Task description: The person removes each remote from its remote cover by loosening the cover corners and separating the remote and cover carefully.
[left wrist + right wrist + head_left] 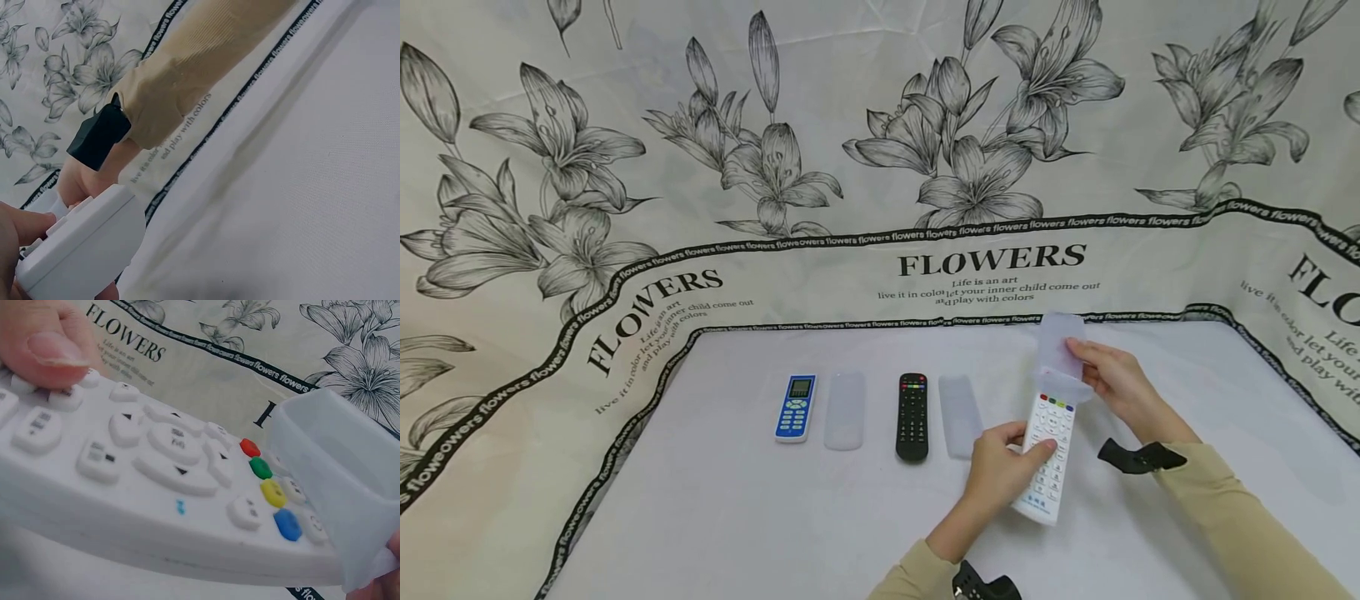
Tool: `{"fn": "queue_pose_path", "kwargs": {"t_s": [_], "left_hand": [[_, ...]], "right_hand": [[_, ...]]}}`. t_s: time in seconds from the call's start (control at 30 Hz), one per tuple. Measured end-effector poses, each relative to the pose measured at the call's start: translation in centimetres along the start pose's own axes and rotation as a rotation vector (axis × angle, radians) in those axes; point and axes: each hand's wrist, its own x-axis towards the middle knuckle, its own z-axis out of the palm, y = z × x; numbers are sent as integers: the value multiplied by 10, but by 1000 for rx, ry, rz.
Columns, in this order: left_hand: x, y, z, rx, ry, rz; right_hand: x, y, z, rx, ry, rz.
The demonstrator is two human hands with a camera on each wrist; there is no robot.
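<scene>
My left hand (1000, 468) grips a white remote control (1047, 479) by its sides, thumb across the buttons. The remote is held tilted, its end with the colored buttons pointing away. At that end, my right hand (1112, 375) pinches a translucent, soft-looking remote cover (1057, 346). In the right wrist view the cover's open mouth (337, 481) overlaps the remote's top edge beside the red, green, yellow and blue buttons. The left wrist view shows the lower end of the white remote (87, 250) close up between the left fingers.
Left of the hands lie a black remote (912, 417) and a blue remote (795, 408), each with a translucent cover to its right: one cover (845, 411) by the blue remote, another cover (959, 415) near my left hand. A flower-printed cloth (775, 283) borders the white table surface (737, 517).
</scene>
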Motion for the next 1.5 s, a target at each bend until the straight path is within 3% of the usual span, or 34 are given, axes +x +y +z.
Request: {"fn": "queue_pose_path", "kwargs": {"t_s": [0.4, 0.8, 1.17, 1.3, 1.5], "left_hand": [[2, -3, 7, 0, 20, -15], [15, -2, 11, 54, 83, -58], [27, -8, 14, 70, 55, -72], [29, -10, 14, 100, 35, -59], [32, -12, 16, 201, 52, -15]], "right_hand": [[-2, -7, -14, 160, 21, -79], [-5, -12, -17, 174, 77, -81], [-5, -11, -16, 158, 58, -64], [-5, -8, -15, 155, 52, -56], [-5, -5, -13, 161, 21, -82]]}}
